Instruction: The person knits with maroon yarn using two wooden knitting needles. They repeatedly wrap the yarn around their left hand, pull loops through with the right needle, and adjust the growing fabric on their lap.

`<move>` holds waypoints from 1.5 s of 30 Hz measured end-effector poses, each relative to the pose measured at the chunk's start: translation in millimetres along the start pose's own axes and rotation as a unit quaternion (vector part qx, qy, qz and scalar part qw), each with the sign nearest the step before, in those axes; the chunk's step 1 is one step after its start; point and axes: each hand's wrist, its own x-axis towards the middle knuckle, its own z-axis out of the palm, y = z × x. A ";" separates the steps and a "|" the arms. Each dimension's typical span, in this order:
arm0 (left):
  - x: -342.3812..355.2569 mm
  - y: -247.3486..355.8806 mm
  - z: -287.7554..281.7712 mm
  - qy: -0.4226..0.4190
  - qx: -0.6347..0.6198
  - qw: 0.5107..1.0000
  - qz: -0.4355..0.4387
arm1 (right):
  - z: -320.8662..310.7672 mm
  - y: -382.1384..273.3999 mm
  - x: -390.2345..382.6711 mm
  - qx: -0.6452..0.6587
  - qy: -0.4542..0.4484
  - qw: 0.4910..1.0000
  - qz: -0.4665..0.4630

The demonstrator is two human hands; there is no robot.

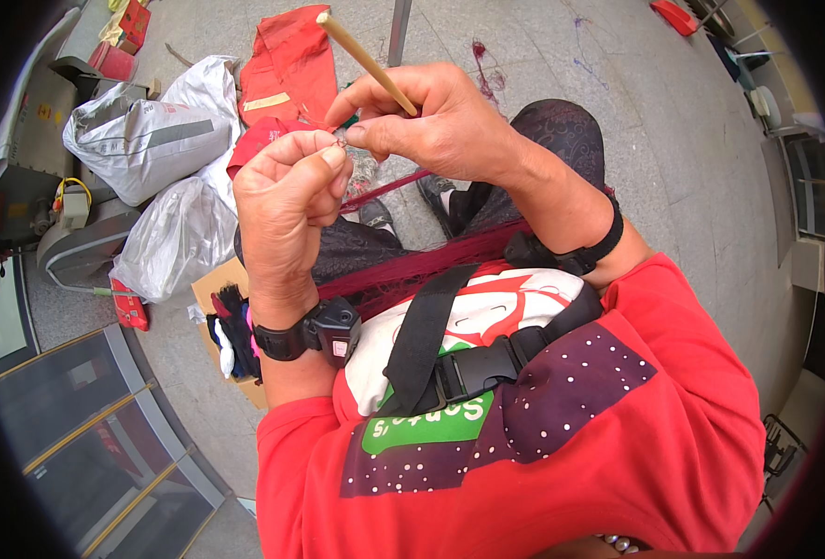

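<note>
My right hand (436,121) holds a slim light wooden stick (361,56) that points up and away to the left. Its thumb and forefinger also come close to the fingertips of my left hand (291,182), which is closed in a pinch. Something tiny shows between the two hands' fingertips, too small to name. Across my lap lies a spread of dark red yarn or netting (431,261). A dark red strand (389,191) stretches over my knees below the hands.
White sacks (147,140), a clear plastic bag (175,238) and red cloth (287,61) lie at the left. A cardboard box (221,284) with bundles of black, white and pink yarn stands by my left forearm. Loose dark red thread (487,74) lies on the tiled floor ahead.
</note>
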 end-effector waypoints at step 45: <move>13.6 -16.2 -20.7 -0.256 -0.209 0.932 -0.146 | -9.7 2.9 -2.3 -0.012 -0.089 0.987 -0.134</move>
